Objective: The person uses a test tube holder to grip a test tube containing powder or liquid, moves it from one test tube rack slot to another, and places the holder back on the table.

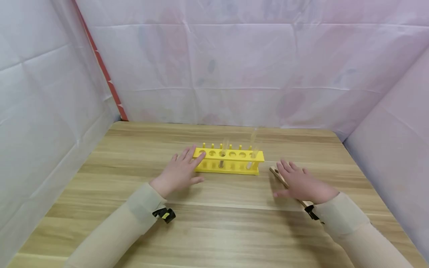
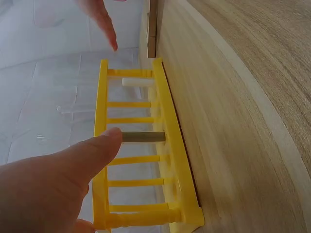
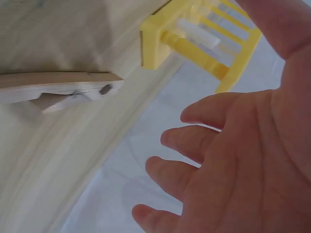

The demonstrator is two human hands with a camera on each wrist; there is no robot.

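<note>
Nearest, a strap circles each sleeve at its cuff, over the wood-grained surface (image 1: 214, 238). At four o'clock from the rack, the right hand (image 1: 303, 182) is palm down, its fingers spread and holding nothing. A wooden clamp (image 1: 278, 176) lies partly beneath it, on the surface. At eight o'clock, the left hand (image 1: 179, 171) has its fingers spread at the rack's end; contact there is hard to judge. The yellow rack (image 1: 231, 172) stands mid-surface, a dark-filled tube (image 1: 221, 164) near its middle, a white-filled tube (image 1: 249, 165) at its three o'clock end. Beyond, at twelve, hangs a pale sheet (image 1: 234, 63).
</note>
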